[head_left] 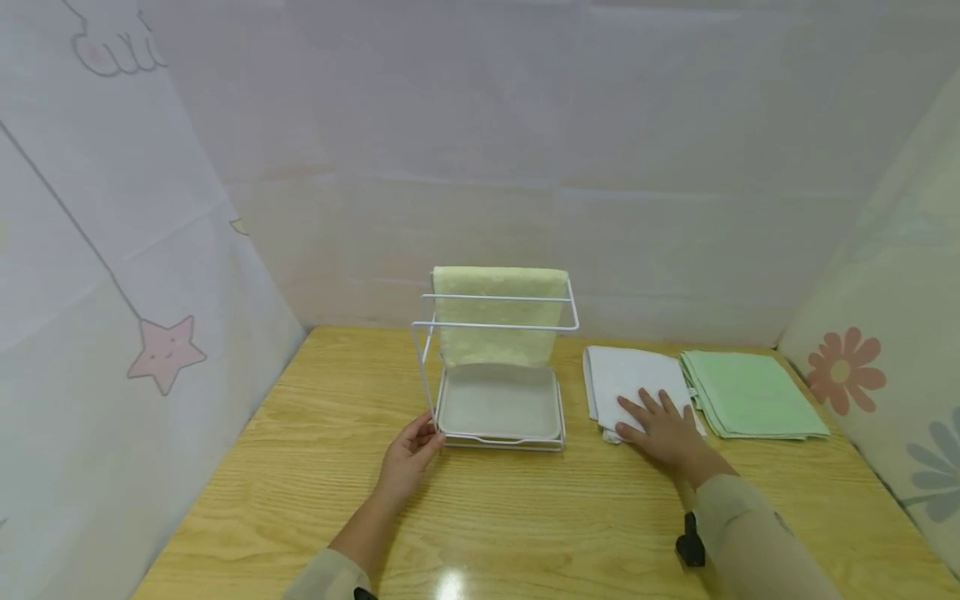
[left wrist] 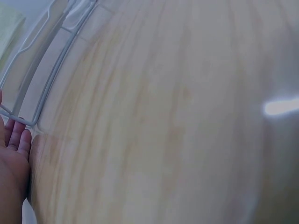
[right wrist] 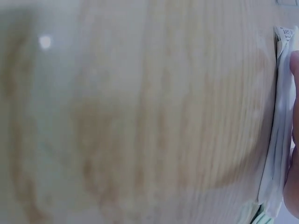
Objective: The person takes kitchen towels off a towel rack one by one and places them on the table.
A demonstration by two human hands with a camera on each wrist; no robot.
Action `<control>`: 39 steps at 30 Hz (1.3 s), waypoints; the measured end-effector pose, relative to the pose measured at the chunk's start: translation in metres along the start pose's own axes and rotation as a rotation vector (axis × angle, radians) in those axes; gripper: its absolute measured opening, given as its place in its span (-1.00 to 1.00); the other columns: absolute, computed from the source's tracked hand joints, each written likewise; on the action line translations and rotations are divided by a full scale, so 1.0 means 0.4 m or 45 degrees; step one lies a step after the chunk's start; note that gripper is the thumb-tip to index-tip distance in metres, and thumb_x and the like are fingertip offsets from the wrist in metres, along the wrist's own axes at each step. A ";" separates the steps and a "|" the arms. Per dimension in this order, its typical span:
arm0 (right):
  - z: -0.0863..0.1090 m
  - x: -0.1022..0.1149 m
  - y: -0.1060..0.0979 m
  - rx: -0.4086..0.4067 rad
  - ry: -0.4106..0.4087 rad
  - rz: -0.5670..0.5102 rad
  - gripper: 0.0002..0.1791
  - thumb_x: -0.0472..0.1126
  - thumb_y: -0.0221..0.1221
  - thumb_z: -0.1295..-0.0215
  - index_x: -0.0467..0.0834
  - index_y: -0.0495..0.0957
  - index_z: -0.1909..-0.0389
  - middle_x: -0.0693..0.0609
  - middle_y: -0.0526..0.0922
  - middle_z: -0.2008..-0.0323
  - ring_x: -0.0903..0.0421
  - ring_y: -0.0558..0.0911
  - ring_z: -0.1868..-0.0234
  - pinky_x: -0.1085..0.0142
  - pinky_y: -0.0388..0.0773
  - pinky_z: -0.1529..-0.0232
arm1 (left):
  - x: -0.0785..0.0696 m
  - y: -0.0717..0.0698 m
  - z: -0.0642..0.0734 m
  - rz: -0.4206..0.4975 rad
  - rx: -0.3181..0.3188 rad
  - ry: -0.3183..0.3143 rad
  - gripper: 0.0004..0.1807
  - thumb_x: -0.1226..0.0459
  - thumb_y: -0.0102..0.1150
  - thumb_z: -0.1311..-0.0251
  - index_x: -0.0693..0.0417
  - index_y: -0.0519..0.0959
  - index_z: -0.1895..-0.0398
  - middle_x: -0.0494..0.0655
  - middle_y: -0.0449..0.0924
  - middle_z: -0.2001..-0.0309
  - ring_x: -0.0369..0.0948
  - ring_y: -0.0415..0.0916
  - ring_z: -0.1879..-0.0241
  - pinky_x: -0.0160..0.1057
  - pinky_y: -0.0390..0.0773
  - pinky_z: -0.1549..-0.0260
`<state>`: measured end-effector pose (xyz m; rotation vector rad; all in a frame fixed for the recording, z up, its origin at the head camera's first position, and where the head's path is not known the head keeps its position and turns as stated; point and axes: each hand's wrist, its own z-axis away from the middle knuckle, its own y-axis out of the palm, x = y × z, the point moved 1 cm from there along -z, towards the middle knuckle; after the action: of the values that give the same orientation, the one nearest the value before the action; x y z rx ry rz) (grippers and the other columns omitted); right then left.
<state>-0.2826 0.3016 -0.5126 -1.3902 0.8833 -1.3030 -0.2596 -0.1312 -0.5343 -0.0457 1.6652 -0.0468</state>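
Note:
A white wire towel rack stands on the table, with a pale tray in its base. Over its rear bar hangs a yellow towel. My left hand holds the rack's front left corner between thumb and fingers; the left wrist view shows these fingers at the wire corner. To the right lies a folded white towel, and my right hand rests on it with the fingers spread. Beside that is a folded green towel.
The wooden table has a printed cloth backdrop behind it and at both sides. A small black object shows beside the right sleeve.

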 end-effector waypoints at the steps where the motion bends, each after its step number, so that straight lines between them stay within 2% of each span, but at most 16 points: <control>1: -0.002 -0.001 -0.003 0.000 -0.001 -0.002 -0.20 0.42 -0.17 -0.39 0.07 0.13 -0.51 -0.28 -0.03 -0.53 -0.47 -0.17 -0.49 -0.55 -0.34 -0.28 | 0.000 0.000 0.000 0.005 0.001 0.000 -0.47 0.38 0.20 -0.29 0.25 0.39 -0.32 0.31 0.50 -0.07 -0.38 0.50 0.14 -0.51 0.58 0.14; 10: -0.008 -0.006 -0.014 -0.019 0.020 -0.012 -0.18 0.43 -0.17 -0.38 0.05 0.13 -0.51 -0.26 -0.01 -0.53 -0.46 -0.15 -0.49 -0.53 -0.35 -0.29 | 0.001 0.000 -0.003 -0.003 -0.002 -0.035 -0.46 0.37 0.22 -0.28 0.21 0.39 -0.33 0.28 0.51 -0.08 -0.38 0.50 0.13 -0.53 0.56 0.12; 15: -0.010 0.017 -0.053 -0.143 0.010 -0.094 -0.21 0.35 -0.17 -0.44 -0.05 0.15 -0.50 -0.30 0.07 -0.50 -0.46 -0.05 -0.47 -0.52 -0.27 -0.31 | 0.001 0.000 -0.002 -0.004 -0.005 -0.027 -0.47 0.36 0.22 -0.28 0.24 0.40 -0.32 0.28 0.51 -0.08 -0.37 0.50 0.13 -0.52 0.57 0.12; 20: -0.024 0.060 -0.138 -0.267 -0.083 -0.211 -0.25 0.23 -0.09 -0.48 -0.17 0.13 -0.48 -0.35 0.13 -0.47 -0.44 0.04 -0.46 -0.47 -0.09 -0.33 | 0.001 -0.001 -0.005 -0.009 -0.011 0.001 -0.46 0.37 0.22 -0.28 0.27 0.39 -0.32 0.31 0.51 -0.08 -0.38 0.50 0.14 -0.52 0.57 0.14; 25: -0.037 0.122 -0.254 -0.275 -0.162 -0.361 -0.23 0.22 -0.10 -0.49 -0.14 0.05 -0.52 -0.28 0.05 -0.51 -0.35 0.06 -0.48 -0.33 0.15 -0.35 | 0.000 0.000 -0.005 -0.017 -0.009 0.008 -0.46 0.35 0.22 -0.28 0.26 0.39 -0.32 0.31 0.52 -0.07 -0.37 0.50 0.14 -0.52 0.57 0.14; 32: -0.048 0.218 -0.406 -0.308 -0.200 -0.426 -0.26 0.22 -0.13 -0.50 -0.09 0.03 -0.53 -0.20 0.01 -0.54 -0.27 0.02 -0.52 -0.30 0.10 -0.40 | -0.002 -0.001 -0.002 -0.035 -0.002 -0.012 -0.45 0.32 0.22 -0.29 0.22 0.39 -0.33 0.28 0.51 -0.08 -0.35 0.49 0.11 -0.52 0.55 0.12; 39: -0.075 0.313 -0.494 -0.329 -0.273 -0.420 -0.27 0.23 -0.12 -0.49 -0.05 0.07 -0.53 -0.14 0.08 -0.53 -0.20 0.06 -0.53 -0.24 0.10 -0.43 | 0.000 0.000 0.002 -0.039 0.002 -0.008 -0.46 0.33 0.21 -0.29 0.22 0.39 -0.33 0.27 0.52 -0.08 -0.34 0.49 0.11 -0.52 0.55 0.11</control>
<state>-0.3159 0.2238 -0.2922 -1.9033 0.7136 -1.2803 -0.2588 -0.1312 -0.5344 -0.0701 1.6584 -0.0707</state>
